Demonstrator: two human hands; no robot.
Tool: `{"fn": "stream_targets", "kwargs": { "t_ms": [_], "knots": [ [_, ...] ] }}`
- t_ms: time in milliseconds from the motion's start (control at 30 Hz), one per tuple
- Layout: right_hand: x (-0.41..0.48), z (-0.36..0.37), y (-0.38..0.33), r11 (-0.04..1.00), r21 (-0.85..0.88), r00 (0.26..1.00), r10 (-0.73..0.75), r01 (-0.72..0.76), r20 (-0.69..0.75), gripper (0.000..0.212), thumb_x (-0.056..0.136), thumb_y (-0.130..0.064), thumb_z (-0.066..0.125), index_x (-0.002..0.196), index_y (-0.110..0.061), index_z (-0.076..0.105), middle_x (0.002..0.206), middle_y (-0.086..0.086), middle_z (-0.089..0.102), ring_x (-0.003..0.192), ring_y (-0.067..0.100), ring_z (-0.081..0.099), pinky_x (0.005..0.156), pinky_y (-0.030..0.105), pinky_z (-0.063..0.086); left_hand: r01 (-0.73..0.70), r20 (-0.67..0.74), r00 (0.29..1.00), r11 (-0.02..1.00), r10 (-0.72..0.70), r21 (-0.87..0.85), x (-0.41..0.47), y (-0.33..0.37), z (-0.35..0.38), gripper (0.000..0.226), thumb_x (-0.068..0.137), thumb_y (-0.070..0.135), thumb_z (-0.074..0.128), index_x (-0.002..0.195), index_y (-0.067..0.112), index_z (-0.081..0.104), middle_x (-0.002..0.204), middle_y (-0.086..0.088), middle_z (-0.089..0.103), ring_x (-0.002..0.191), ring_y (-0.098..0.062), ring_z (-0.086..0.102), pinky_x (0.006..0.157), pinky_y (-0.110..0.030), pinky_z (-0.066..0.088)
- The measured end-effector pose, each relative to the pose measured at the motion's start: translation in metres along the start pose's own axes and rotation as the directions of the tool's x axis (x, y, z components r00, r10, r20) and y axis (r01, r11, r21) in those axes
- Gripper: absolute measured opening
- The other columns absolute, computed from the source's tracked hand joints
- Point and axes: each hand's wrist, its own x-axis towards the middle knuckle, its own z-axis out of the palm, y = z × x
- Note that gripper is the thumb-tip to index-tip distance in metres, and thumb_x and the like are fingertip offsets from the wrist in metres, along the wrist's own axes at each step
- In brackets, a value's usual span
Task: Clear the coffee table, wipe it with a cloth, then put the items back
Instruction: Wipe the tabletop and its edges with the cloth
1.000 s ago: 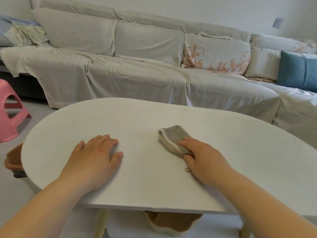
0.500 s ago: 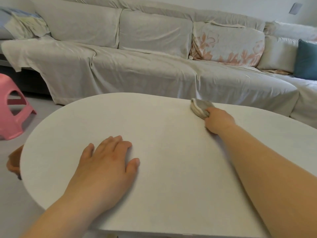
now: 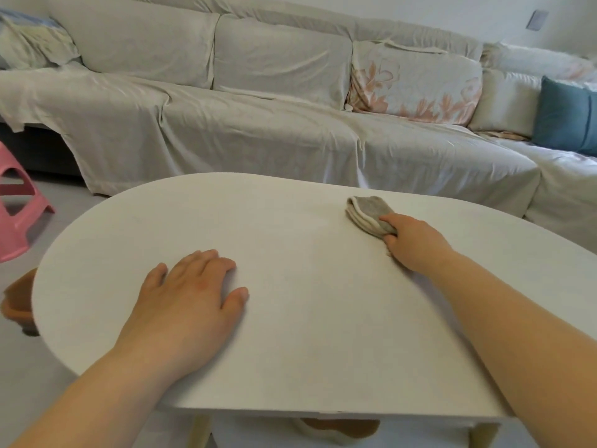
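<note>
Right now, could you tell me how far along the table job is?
Clearing looks done: the table top holds only the cloth. Wiping is in hand, right hand pressing the cloth, left hand flat. Putting items back is left.

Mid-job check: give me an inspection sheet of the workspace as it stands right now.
Surface: white oval coffee table, top bare apart from the cloth and hands.
Job's things: folded grey cloth near the far edge.
Clutter: brown item off the table's left end; another beneath it.
Hands: left hand flat on the top; right hand pressing the cloth.
Cables: nothing seen.
Surroundings: covered sofa, blue cushion, pink stool.
</note>
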Motion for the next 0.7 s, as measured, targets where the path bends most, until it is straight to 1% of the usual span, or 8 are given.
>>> {"fn": "stream_targets", "kwargs": {
  "t_ms": [67, 200, 300, 367, 433, 500, 600, 700],
  "knots": [
    [-0.015, 0.002, -0.007, 0.999, 0.018, 0.999, -0.038, 0.038, -0.016, 0.043, 0.089, -0.015, 0.04, 0.132, -0.02, 0.04, 0.14, 0.008, 0.044, 0.125, 0.029, 0.042, 0.101, 0.032, 0.032, -0.001, -0.007, 1.0, 1.0, 0.001, 0.009, 0.0, 0.002, 0.0, 0.044, 0.089, 0.044, 0.025, 0.131, 0.031, 0.026, 0.151, 0.01, 0.015, 0.139, -0.009, 0.009, 0.112, -0.035, 0.006],
    [-0.065, 0.004, -0.042, 0.945, 0.121, 0.952, -0.307, 0.304, 0.012, 0.045, 0.087, -0.013, 0.043, 0.13, -0.025, 0.043, 0.143, -0.003, 0.042, 0.128, 0.02, 0.039, 0.1, 0.023, 0.026, -0.006, -0.011, 1.0, 1.0, 0.006, 0.024, 0.0, 0.002, -0.001, 0.045, 0.089, 0.045, 0.026, 0.131, 0.03, 0.028, 0.151, 0.008, 0.019, 0.139, -0.011, 0.013, 0.112, -0.035, 0.009],
    [-0.103, -0.006, -0.047, 0.894, 0.271, 0.923, -0.382, 0.356, 0.047, 0.041, 0.086, -0.014, 0.048, 0.124, -0.027, 0.05, 0.132, -0.006, 0.052, 0.117, 0.013, 0.048, 0.095, 0.019, 0.034, -0.012, -0.003, 1.0, 0.999, 0.012, 0.048, -0.001, 0.002, -0.001, 0.047, 0.089, 0.047, 0.025, 0.133, 0.03, 0.028, 0.151, 0.007, 0.02, 0.139, -0.012, 0.014, 0.112, -0.035, 0.01],
    [-0.119, -0.02, -0.037, 0.814, 0.531, 0.95, -0.308, 0.235, 0.053, 0.032, 0.084, -0.016, 0.054, 0.114, -0.029, 0.055, 0.111, -0.009, 0.06, 0.095, 0.003, 0.055, 0.08, 0.011, 0.043, -0.016, -0.008, 1.0, 0.998, 0.017, 0.06, -0.001, 0.002, 0.0, 0.048, 0.089, 0.047, 0.025, 0.133, 0.03, 0.028, 0.151, 0.006, 0.021, 0.139, -0.012, 0.015, 0.111, -0.035, 0.011],
    [-0.127, -0.035, -0.022, 0.575, 0.817, 0.96, -0.211, -0.032, 0.186, 0.026, 0.082, -0.016, 0.058, 0.105, -0.027, 0.056, 0.1, -0.007, 0.063, 0.082, 0.003, 0.06, 0.065, 0.01, 0.049, -0.015, -0.01, 1.0, 0.998, 0.015, 0.057, -0.001, 0.002, 0.001, 0.048, 0.089, 0.047, 0.026, 0.134, 0.029, 0.029, 0.151, 0.006, 0.022, 0.139, -0.013, 0.015, 0.111, -0.035, 0.012],
    [-0.126, -0.041, -0.005, 0.357, 0.898, 0.935, -0.145, -0.257, 0.325, 0.035, 0.081, -0.014, 0.059, 0.115, -0.018, 0.055, 0.105, 0.004, 0.066, 0.085, 0.012, 0.064, 0.066, 0.018, 0.053, -0.015, -0.004, 1.0, 0.998, 0.015, 0.065, -0.001, 0.001, 0.002, 0.049, 0.088, 0.047, 0.026, 0.134, 0.029, 0.029, 0.151, 0.005, 0.022, 0.139, -0.013, 0.016, 0.112, -0.036, 0.013],
    [-0.118, -0.038, 0.014, 0.303, 0.87, 0.917, 0.045, -0.39, 0.396, 0.049, 0.081, -0.01, 0.059, 0.128, -0.006, 0.045, 0.119, 0.019, 0.059, 0.095, 0.025, 0.061, 0.076, 0.028, 0.052, -0.014, 0.001, 1.0, 0.997, 0.014, 0.07, 0.002, 0.001, 0.002, 0.048, 0.088, 0.047, 0.028, 0.133, 0.029, 0.03, 0.15, 0.005, 0.025, 0.138, -0.014, 0.018, 0.111, -0.037, 0.014],
    [-0.111, -0.04, 0.025, 0.4, 0.825, 0.916, 0.143, -0.4, 0.375, 0.042, 0.082, -0.009, 0.058, 0.122, 0.0, 0.05, 0.112, 0.02, 0.062, 0.089, 0.026, 0.06, 0.077, 0.032, 0.05, -0.007, -0.006, 1.0, 0.999, 0.007, 0.048, 0.003, 0.001, 0.002, 0.046, 0.088, 0.046, 0.031, 0.131, 0.028, 0.034, 0.149, 0.004, 0.027, 0.137, -0.015, 0.02, 0.11, -0.037, 0.015]
  ]
}}
